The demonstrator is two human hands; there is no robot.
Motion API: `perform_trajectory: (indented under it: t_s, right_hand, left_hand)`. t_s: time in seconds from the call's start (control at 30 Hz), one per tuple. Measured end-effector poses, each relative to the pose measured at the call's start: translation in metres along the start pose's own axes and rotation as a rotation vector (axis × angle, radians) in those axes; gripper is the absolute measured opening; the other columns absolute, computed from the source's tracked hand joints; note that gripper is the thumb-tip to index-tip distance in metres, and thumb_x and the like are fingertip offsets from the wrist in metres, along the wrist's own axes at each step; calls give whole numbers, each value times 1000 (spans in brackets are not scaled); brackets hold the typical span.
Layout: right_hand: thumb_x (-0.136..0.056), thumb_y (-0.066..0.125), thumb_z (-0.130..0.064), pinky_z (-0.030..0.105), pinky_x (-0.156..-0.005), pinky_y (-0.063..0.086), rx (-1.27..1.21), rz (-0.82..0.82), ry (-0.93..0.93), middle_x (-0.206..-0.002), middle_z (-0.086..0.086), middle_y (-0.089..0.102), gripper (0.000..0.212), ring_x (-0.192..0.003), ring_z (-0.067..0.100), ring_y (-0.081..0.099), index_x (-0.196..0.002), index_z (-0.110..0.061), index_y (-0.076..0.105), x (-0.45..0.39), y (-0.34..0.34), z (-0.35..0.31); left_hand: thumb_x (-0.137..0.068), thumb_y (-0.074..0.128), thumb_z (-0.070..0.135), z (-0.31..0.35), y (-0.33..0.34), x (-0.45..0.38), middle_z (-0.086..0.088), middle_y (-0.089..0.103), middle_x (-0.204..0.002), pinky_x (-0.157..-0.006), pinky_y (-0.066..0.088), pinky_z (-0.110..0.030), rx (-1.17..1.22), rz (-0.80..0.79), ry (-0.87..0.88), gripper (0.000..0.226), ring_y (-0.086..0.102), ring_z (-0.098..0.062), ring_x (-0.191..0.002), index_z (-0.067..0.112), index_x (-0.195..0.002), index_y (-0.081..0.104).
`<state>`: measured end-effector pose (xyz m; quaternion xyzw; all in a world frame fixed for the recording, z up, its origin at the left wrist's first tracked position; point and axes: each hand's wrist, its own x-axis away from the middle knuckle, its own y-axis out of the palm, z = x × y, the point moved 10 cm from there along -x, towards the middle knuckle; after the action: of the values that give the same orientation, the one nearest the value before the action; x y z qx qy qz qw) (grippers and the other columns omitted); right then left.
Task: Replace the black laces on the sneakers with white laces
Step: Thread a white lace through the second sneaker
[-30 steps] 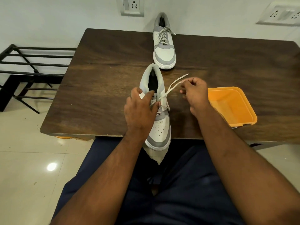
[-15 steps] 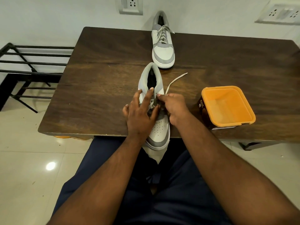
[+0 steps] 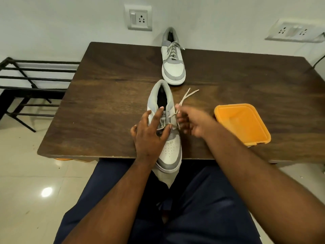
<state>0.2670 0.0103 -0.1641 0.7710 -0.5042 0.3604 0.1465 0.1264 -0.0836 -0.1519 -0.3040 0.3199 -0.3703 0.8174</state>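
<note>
A white and grey sneaker (image 3: 171, 148) lies at the table's front edge, its toe hanging over the edge toward me. My left hand (image 3: 151, 134) rests spread on its lace area with straight fingers. To the shoe's right, my right hand (image 3: 191, 121) pinches the white lace (image 3: 185, 96), and the lace's two loose ends fan out beyond that hand over the table. A second sneaker (image 3: 173, 67), laced in white, stands at the back of the table near the wall.
An orange plastic container (image 3: 244, 124) sits on the dark wooden table (image 3: 109, 95), right of my right hand. A black metal rack (image 3: 29, 81) stands on the floor at the left. Wall sockets (image 3: 138, 19) are behind the table.
My right hand has pulled back from the shoe's eyelets to the right, drawing the lace through. My left hand stays spread on the shoe. The camera has tilted slightly.
</note>
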Motion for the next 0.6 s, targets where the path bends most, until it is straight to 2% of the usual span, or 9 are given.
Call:
perform_trajectory:
  t_s: [0.1,0.2,0.27,0.37,0.43,0.5,0.53,0.6]
  right_hand:
    - [-84,73,-31,19,-42,34,-51,65,-91,-57,-2,56,25,-41,7,42,-69,-15,61,5,13,14]
    - [-88,68,-11,16,-38,41,-165,62,-135,-62,4,60,16,-34,4,49,-73,-10,62,6,21,2]
    - [-90,63,-6,14,-36,38,-144,58,-162,-62,5,57,17,-31,3,47,-74,-10,60,8,23,-14]
    - [-93,58,-4,10,-31,26,-233,178,-300,-61,1,47,21,-30,0,39,-75,-14,55,4,-9,-61]
    - [-94,59,-10,13,-35,28,-312,301,-345,-65,-2,47,19,-40,3,41,-77,-18,54,-1,-43,-92]
    - [-94,59,-16,16,-40,30,-240,364,-380,-69,-2,50,17,-48,7,42,-78,-20,54,-2,-65,-109]
    - [-94,60,-17,17,-40,30,-146,335,-396,-70,-1,52,17,-48,8,43,-78,-20,55,-3,-64,-111]
    - [-92,63,-15,18,-39,31,36,174,-416,-72,2,58,17,-48,9,47,-76,-18,57,-3,-41,-94]
  left_hand:
    - [-85,46,61,0,0,1,1,46,-140,-102,28,-44,-4,-10,-6,61,52,-15,-122,49,-143,34]
    - [-85,45,60,2,-2,1,1,47,-140,-100,30,-45,-9,-21,-6,60,52,-15,-121,49,-143,34]
    - [-84,45,60,3,-3,1,1,46,-140,-100,31,-48,-8,-21,-6,60,51,-15,-121,49,-143,34]
    - [-85,43,63,3,-3,2,1,46,-141,-101,30,-49,-8,-24,-6,59,49,-15,-124,50,-142,35]
    - [-87,44,63,4,-3,2,0,46,-142,-101,29,-49,-23,-23,-1,57,49,-16,-124,50,-142,35]
    - [-87,46,62,4,-3,2,1,46,-141,-101,29,-49,-17,-27,-1,57,49,-16,-123,49,-141,35]
    - [-87,47,61,4,-3,3,1,46,-141,-101,29,-49,-12,-22,-3,57,50,-15,-122,49,-141,35]
    - [-86,48,61,4,-3,3,2,47,-140,-100,31,-50,5,-13,-2,58,51,-15,-120,49,-141,34]
